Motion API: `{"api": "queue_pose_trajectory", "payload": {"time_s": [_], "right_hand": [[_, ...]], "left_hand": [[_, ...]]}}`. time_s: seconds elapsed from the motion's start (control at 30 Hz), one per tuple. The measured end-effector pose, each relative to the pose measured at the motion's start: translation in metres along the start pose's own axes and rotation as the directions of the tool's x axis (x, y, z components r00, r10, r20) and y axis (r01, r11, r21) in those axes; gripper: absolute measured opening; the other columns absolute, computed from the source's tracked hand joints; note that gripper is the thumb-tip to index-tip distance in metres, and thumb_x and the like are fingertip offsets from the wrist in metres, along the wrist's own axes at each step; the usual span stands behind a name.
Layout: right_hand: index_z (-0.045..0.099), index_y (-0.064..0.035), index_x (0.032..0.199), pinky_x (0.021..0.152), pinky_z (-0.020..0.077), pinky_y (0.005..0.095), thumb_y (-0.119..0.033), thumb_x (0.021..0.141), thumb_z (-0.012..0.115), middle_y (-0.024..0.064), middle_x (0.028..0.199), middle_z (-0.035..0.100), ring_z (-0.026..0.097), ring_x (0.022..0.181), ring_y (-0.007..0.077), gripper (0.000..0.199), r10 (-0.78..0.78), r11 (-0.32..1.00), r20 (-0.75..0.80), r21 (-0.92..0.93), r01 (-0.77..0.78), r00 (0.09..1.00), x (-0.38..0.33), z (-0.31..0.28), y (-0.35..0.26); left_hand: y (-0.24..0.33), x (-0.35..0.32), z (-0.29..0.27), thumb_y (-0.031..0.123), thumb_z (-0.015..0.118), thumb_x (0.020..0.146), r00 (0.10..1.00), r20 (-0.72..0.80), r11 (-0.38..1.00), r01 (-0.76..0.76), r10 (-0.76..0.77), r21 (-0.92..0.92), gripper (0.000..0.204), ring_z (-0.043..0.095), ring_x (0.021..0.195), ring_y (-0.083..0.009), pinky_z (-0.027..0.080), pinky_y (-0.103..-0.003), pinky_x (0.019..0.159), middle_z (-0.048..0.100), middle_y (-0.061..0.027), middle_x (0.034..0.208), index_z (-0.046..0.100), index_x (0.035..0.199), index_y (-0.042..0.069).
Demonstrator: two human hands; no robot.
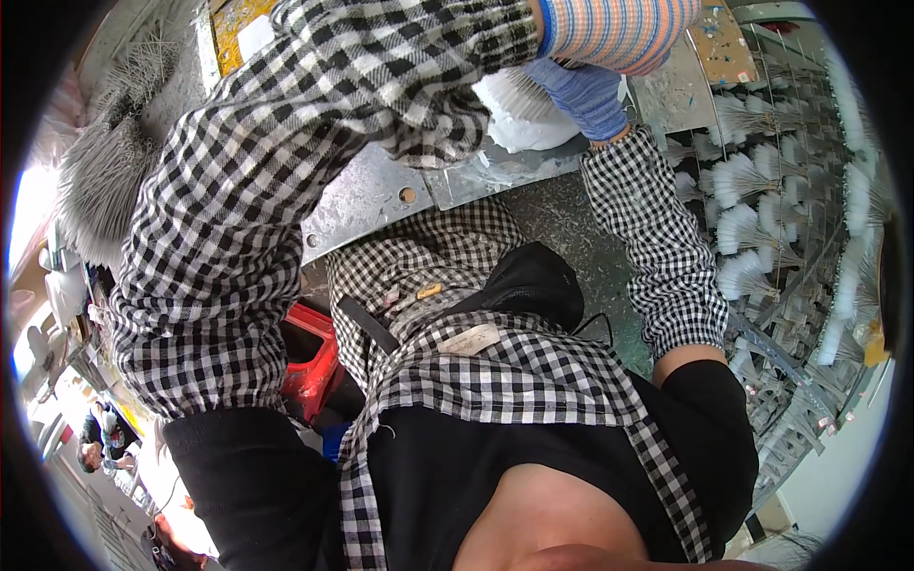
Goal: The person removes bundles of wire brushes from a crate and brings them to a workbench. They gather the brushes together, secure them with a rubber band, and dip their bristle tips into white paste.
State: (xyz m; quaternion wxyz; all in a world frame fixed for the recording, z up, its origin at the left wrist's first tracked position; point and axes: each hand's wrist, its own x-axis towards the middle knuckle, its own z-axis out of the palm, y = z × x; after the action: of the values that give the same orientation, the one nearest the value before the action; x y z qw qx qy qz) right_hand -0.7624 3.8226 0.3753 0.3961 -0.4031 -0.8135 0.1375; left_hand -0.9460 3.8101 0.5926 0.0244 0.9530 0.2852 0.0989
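My left arm, in a black-and-white checked sleeve, reaches across the bench to the upper right. My left hand [619,33], in an orange, pink and blue striped glove, lies over my right hand at the top edge. My right hand [583,97] wears a blue knitted glove and comes up from the right, partly covered by the left. The fingers of both hands are hidden or cut off. Close beside them is a white, soft-looking mass [519,119], with a tuft of fine pale bristles [522,92] against it. What the hands hold, if anything, does not show.
A metal worktop [362,205] with round holes lies under my arms. At the right, a rack holds several white-tipped wire fans [747,224]. A bundle of thin grey wires [100,195] lies at the left. Below is a red plastic stool [314,357]. A person [100,443] is far back.
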Motion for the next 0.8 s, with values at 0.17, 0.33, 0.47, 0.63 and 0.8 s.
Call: {"api": "queue_pose_trajectory", "payload": {"time_s": [0.17,0.33,0.47,0.63,0.8], "right_hand": [[0.041,-0.0085,0.145,0.092,0.0536,0.0379,-0.067,0.078,0.073,0.0151,0.137,0.053,0.060,0.117,0.0257,0.094,-0.233,0.781,0.027,-0.590,0.204,0.972,-0.011,0.019,0.039],[0.027,-0.0120,0.154,0.103,0.0474,0.0397,-0.067,0.086,0.064,0.0156,0.151,0.040,0.050,0.131,0.0263,0.095,-0.472,0.672,-0.060,-0.671,0.315,0.879,-0.012,0.033,0.052],[0.015,-0.0145,0.158,0.111,0.0404,0.0420,-0.066,0.091,0.057,0.0162,0.158,0.028,0.040,0.139,0.0274,0.094,-0.421,0.654,0.042,-0.678,0.336,0.906,-0.023,0.034,0.070],[0.009,-0.0159,0.159,0.114,0.0368,0.0428,-0.066,0.093,0.054,0.0163,0.161,0.022,0.036,0.143,0.0279,0.094,-0.401,0.693,0.021,-0.647,0.318,0.916,-0.022,0.035,0.060],[0.009,-0.0153,0.160,0.120,0.0299,0.0456,-0.048,0.096,0.061,0.0137,0.162,0.021,0.030,0.146,0.0311,0.089,-0.408,0.799,-0.024,-0.494,0.343,0.913,-0.026,0.035,0.058]], "left_hand": [[0.008,0.008,-0.020,0.016,0.073,0.071,0.992,0.114,0.998,0.051,-0.055,0.043,0.014,0.069,0.061,-0.0304,0.056,-0.043,0.055,0.067,-0.0164,0.063,0.075,0.073,0.002],[-0.008,0.006,0.002,0.015,0.075,0.070,0.993,0.083,0.994,-0.072,0.080,-0.088,0.014,0.068,0.060,-0.0310,0.056,-0.043,0.056,0.067,-0.0168,0.064,0.074,0.073,0.001],[-0.003,-0.001,0.006,0.017,0.077,0.069,0.986,-0.110,0.992,-0.128,0.126,-0.006,0.017,0.068,0.063,-0.0300,0.056,-0.043,0.057,0.067,-0.0160,0.066,0.074,0.075,0.002],[0.015,0.010,-0.018,0.019,0.077,0.070,0.956,0.265,0.989,0.094,-0.122,0.113,0.018,0.069,0.067,-0.0296,0.056,-0.043,0.061,0.067,-0.0161,0.069,0.074,0.076,0.002],[0.009,0.004,-0.028,0.019,0.078,0.067,0.987,0.122,0.993,-0.104,0.109,-0.049,0.020,0.069,0.068,-0.0313,0.057,-0.042,0.062,0.068,-0.0172,0.069,0.073,0.075,0.002]]}}
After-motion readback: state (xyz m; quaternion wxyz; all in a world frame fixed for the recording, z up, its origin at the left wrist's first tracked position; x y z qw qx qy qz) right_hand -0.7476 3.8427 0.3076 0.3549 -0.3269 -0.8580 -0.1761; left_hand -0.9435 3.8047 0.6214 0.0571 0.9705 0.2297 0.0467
